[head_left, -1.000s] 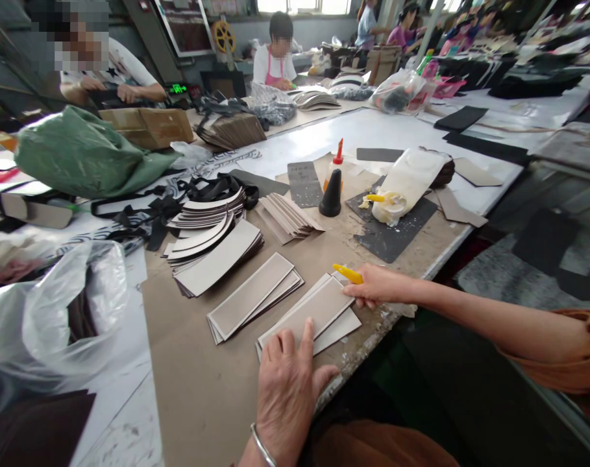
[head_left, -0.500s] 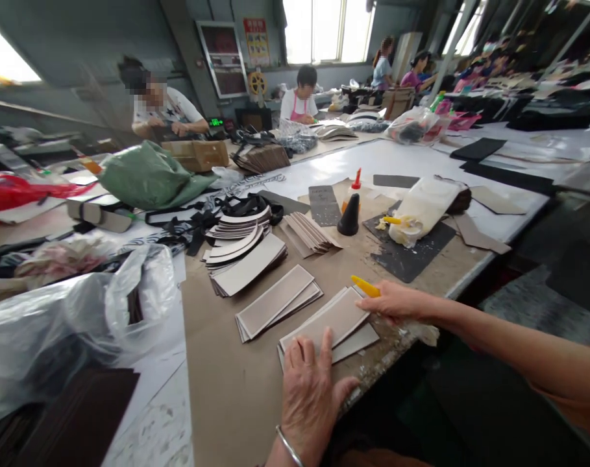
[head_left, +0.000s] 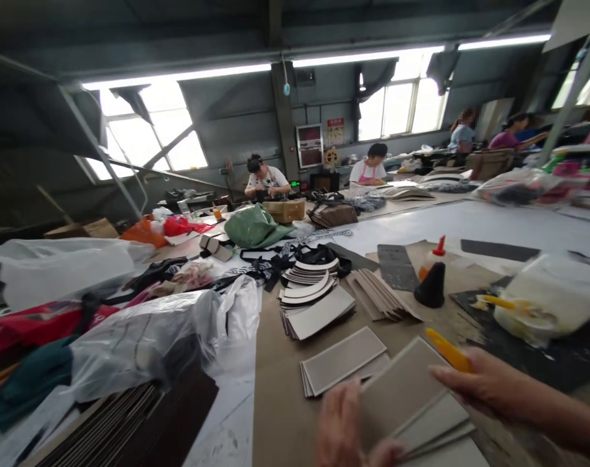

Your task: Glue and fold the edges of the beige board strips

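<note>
My left hand (head_left: 341, 425), blurred, has its fingers and thumb around the near left end of a beige rectangular panel (head_left: 402, 389), which looks slightly raised. More such panels (head_left: 441, 421) lie fanned out under it. My right hand (head_left: 484, 383) grips a flat yellow spreader (head_left: 448, 350), its tip pointing up and left, while the thumb side meets the panel's right edge. Left of these sits a small stack of similar panels (head_left: 346, 360). Behind it are piles of curved and rectangular pieces (head_left: 321, 311) and a row of leaning beige pieces (head_left: 380, 295).
A black cone (head_left: 431, 285) stands by a red-tipped bottle (head_left: 438, 250). To the right, a plastic-wrapped tub (head_left: 552, 298) holds whitish paste and a yellow tool. Clear plastic bags (head_left: 148, 337) and dark stacked sheets (head_left: 129, 421) lie left. Co-workers (head_left: 265, 178) sit across the table.
The view has tilted up and swung left. My left hand has gone from lying flat on the panel to holding its end, and the panel has shifted. My right hand keeps the yellow spreader.
</note>
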### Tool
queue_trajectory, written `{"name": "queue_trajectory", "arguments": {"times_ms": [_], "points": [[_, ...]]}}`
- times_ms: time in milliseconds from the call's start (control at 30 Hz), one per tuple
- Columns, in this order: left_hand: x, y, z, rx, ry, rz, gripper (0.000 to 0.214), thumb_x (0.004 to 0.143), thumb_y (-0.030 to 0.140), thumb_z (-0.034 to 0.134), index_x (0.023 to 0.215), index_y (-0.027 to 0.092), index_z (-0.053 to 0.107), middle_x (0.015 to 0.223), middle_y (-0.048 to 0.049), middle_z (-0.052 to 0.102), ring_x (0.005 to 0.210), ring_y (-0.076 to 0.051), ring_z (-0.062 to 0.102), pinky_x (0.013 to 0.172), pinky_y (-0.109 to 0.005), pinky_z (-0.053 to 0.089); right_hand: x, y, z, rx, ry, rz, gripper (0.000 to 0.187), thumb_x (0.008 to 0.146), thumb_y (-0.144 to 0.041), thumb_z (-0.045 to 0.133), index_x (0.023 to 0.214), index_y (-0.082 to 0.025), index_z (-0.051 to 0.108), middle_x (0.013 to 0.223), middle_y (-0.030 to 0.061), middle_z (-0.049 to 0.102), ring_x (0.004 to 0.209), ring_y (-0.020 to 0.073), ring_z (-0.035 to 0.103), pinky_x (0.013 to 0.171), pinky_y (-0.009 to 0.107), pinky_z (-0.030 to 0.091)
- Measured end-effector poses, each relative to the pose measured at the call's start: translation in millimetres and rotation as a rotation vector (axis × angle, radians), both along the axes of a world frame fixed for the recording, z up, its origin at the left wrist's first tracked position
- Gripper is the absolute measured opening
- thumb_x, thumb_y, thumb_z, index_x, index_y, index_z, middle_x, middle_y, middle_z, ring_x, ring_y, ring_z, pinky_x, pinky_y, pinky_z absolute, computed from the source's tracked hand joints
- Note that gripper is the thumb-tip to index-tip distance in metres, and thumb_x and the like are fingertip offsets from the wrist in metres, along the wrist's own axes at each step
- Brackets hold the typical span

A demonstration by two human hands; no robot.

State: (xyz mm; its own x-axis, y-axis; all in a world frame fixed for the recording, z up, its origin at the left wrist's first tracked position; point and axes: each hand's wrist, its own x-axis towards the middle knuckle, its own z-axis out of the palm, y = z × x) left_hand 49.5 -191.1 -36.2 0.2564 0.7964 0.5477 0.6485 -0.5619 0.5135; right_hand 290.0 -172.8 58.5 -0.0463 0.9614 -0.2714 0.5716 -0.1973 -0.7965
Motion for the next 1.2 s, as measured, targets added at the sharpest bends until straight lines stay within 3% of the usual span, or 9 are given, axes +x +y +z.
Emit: {"name": "queue_trajectory", "arguments": {"times_ms": [133,167,267,333,467,667,767,933,1200], "points": [[-25.8,21.8,62.8,-0.537,-0.339,-0.144,0.064,0.070,0.047,0.067,0.121,0.015,0.048,0.118,-0.0156,0.058,0.112,-0.029,0.053,0.097,-0.047,0.040,-25.4,7.1,47.4,-0.035,-0.002,0.155,0.027,0.069,-0.043,0.057,0.061,-0.019,0.047,0.050,-0.0036,0.047,0.042,0.0071,0.036,0.041,0.020,0.028],[-27.7,25.0,72.5,-0.713,-0.431,-0.282,0.061,0.069,0.048,0.068,0.118,0.015,0.049,0.111,-0.0137,0.062,0.104,-0.027,0.057,0.093,-0.044,0.043,-31.5,9.7,53.0,-0.054,0.030,0.174,0.025,0.070,-0.041,0.058,0.063,-0.019,0.047,0.050,-0.0045,0.047,0.042,0.0067,0.036,0.041,0.020,0.028],[-28.4,22.5,84.3,-1.098,-0.628,-0.547,0.045,0.075,0.047,0.063,0.104,0.014,0.056,0.093,-0.0075,0.066,0.080,-0.017,0.061,0.073,-0.029,0.047,-48.1,16.7,57.3,-0.077,0.130,0.215,0.023,0.070,-0.038,0.061,0.066,-0.019,0.048,0.050,-0.0065,0.045,0.042,0.0056,0.035,0.041,0.019,0.026],[-28.3,14.6,82.2,-1.193,-0.690,-0.529,0.039,0.078,0.047,0.060,0.097,0.013,0.059,0.082,-0.0043,0.065,0.068,-0.012,0.057,0.064,-0.024,0.044,-57.0,20.1,53.6,-0.073,0.193,0.224,0.027,0.071,-0.039,0.062,0.065,-0.018,0.047,0.048,-0.0077,0.043,0.041,0.0048,0.033,0.040,0.018,0.024],[-31.2,1.4,75.8,-1.107,-0.724,-0.418,0.037,0.081,0.046,0.057,0.101,0.015,0.059,0.084,-0.0036,0.064,0.070,-0.012,0.055,0.064,-0.024,0.044,-69.8,24.2,42.1,-0.112,0.312,0.211,0.038,0.070,-0.050,0.064,0.062,-0.019,0.043,0.043,-0.0093,0.038,0.037,0.0040,0.029,0.037,0.019,0.021],[-39.5,-4.3,77.9,-0.957,-0.664,-0.412,0.035,0.084,0.042,0.053,0.107,0.017,0.060,0.095,-0.0048,0.066,0.083,-0.017,0.058,0.075,-0.028,0.047,-84.3,25.5,30.3,-0.155,0.435,0.178,0.044,0.064,-0.052,0.068,0.057,-0.019,0.040,0.040,-0.0101,0.035,0.036,0.0030,0.027,0.035,0.019,0.018],[-40.8,-5.0,73.3,-1.038,-0.756,-0.421,0.038,0.084,0.042,0.055,0.113,0.018,0.056,0.096,-0.0062,0.067,0.086,-0.019,0.062,0.077,-0.032,0.049,-90.9,24.7,30.0,-0.125,0.467,0.185,0.041,0.063,-0.049,0.069,0.058,-0.018,0.043,0.041,-0.0106,0.035,0.036,0.0031,0.025,0.036,0.020,0.016],[-35.6,-5.1,66.6,-1.222,-1.063,-0.402,0.041,0.077,0.040,0.065,0.107,0.015,0.053,0.091,-0.0096,0.069,0.080,-0.022,0.067,0.074,-0.035,0.052,-102.4,29.1,29.6,-0.013,0.329,0.233,0.030,0.068,-0.041,0.067,0.061,-0.017,0.050,0.046,-0.0085,0.038,0.041,0.0047,0.030,0.040,0.021,0.022],[-33.2,7.2,79.3,-1.029,-1.209,-0.308,0.036,0.073,0.032,0.068,0.101,0.013,0.055,0.085,-0.0068,0.070,0.074,-0.020,0.068,0.070,-0.035,0.054,-109.1,36.8,17.9,0.195,0.134,0.270,0.036,0.078,-0.051,0.053,0.069,-0.016,0.052,0.055,-0.0050,0.044,0.047,0.0071,0.036,0.045,0.021,0.029]]}}
